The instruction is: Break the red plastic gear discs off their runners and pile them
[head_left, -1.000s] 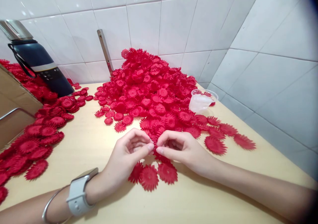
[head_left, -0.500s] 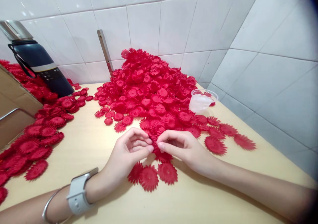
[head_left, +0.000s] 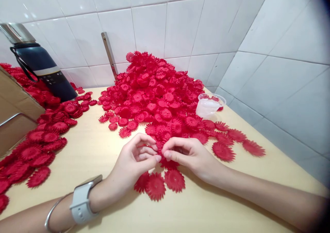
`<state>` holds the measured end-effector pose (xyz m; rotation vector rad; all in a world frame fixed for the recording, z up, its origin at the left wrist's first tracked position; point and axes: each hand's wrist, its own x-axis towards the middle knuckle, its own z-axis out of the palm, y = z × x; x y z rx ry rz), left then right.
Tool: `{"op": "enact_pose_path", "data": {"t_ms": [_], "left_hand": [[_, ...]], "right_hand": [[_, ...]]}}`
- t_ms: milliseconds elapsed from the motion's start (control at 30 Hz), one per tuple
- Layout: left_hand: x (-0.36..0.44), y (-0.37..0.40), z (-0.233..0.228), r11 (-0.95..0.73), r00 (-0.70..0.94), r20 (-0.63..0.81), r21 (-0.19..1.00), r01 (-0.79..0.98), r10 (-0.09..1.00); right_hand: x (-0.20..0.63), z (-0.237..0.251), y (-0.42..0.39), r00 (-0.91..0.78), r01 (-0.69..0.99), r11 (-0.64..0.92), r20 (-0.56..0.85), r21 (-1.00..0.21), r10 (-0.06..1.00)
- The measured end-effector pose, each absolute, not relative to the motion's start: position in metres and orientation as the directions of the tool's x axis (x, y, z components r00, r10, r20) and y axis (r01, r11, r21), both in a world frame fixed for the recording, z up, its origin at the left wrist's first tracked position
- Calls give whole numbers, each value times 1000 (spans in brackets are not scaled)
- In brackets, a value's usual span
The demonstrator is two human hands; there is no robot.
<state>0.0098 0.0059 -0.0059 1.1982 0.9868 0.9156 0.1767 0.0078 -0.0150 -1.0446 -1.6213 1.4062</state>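
Observation:
My left hand (head_left: 140, 155) and my right hand (head_left: 187, 154) meet fingertip to fingertip over the front of a big heap of red toothed flower discs (head_left: 157, 92). Both pinch with thumb against fingers. Whatever lies between the fingertips is too small to make out against the red behind. Just below my hands a loose red disc (head_left: 156, 186) lies flat, with another red disc (head_left: 174, 180) to its right and a third partly under my left hand's shadow.
A clear plastic cup (head_left: 207, 107) stands at the heap's right edge. To the left are a dark blue flask (head_left: 48, 71), a cardboard box (head_left: 18, 105) and more red discs (head_left: 31, 150). A metal strip (head_left: 109, 54) leans on the tiled wall (head_left: 149, 30) behind.
My hands have come slightly closer together, with the left thumb tip shifting a little right. The discs and the cup lie as before.

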Motion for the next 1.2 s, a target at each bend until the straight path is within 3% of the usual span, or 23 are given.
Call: {"op": "enact_pose_path", "data": {"t_ms": [167,400,633,867,1067,1200], "left_hand": [[9,6,-6,149,331,-127,988,-43,935],[9,5,-7,132,331,-113,991,-35,937],[8,7,-8,121,295,-115,993,-1,949],[8,7,-6,126,279,-131,991,34,951],[9,6,-5,127,244,-134,991,44,960],[8,7,-5,135,261,-138,990,28,955]], "right_hand": [[176,-14,6,-417,95,17,-24,-995,909],[177,-13,5,-407,163,96,22,-982,913],[178,-13,7,-335,119,60,17,-991,942],[179,-13,8,-60,94,44,39,-995,997],[182,-20,13,153,80,81,92,-993,984],[179,-22,10,140,103,156,169,-982,976]]}}
